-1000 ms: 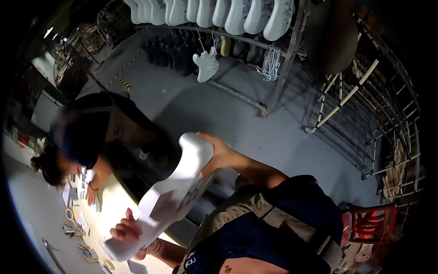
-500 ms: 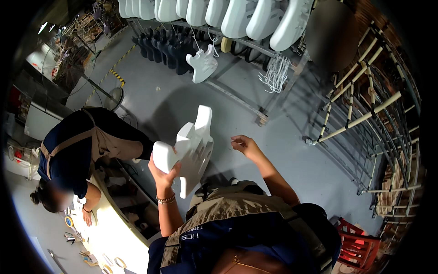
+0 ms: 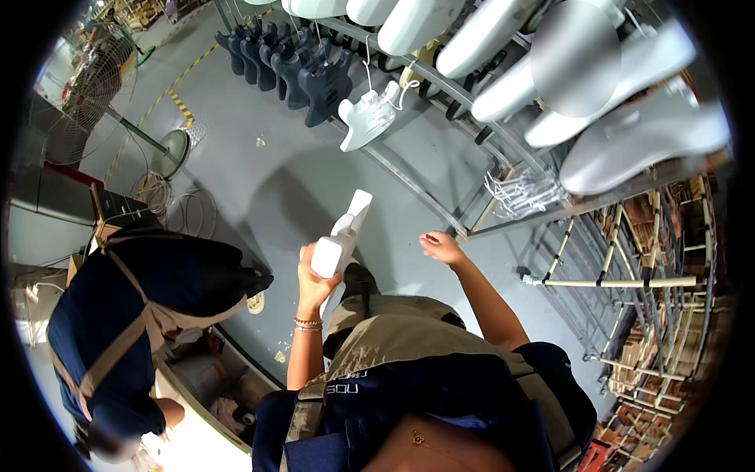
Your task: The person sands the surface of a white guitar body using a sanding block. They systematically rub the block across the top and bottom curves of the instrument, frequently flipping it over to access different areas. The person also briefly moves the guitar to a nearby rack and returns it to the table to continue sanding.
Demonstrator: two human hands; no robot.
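My left hand [image 3: 310,285] is closed around the end of a white guitar body [image 3: 330,256], which I carry upright and nearly edge-on in front of me. Its lower part is hidden behind my hand and clothing. My right hand [image 3: 443,247] hangs in the air to the right of it, with loosely bent fingers and nothing visible in them. Ahead, another white guitar body [image 3: 370,118] hangs on a wire hook from a rack's lower rail.
The metal rack [image 3: 393,164] ahead holds white bodies above and dark guitar bodies [image 3: 324,85] below. Wire hooks [image 3: 523,195] hang at its right end. At right stands a pipe-frame rack [image 3: 621,281]. On the left, a co-worker [image 3: 157,291] bends over a lit table; a standing fan [image 3: 90,86] is beyond.
The rack and hanging bodies now look nearer, and more white bodies show at upper right. The held guitar body has turned more edge-on. The co-worker leans at the left, now closer to the lower edge.
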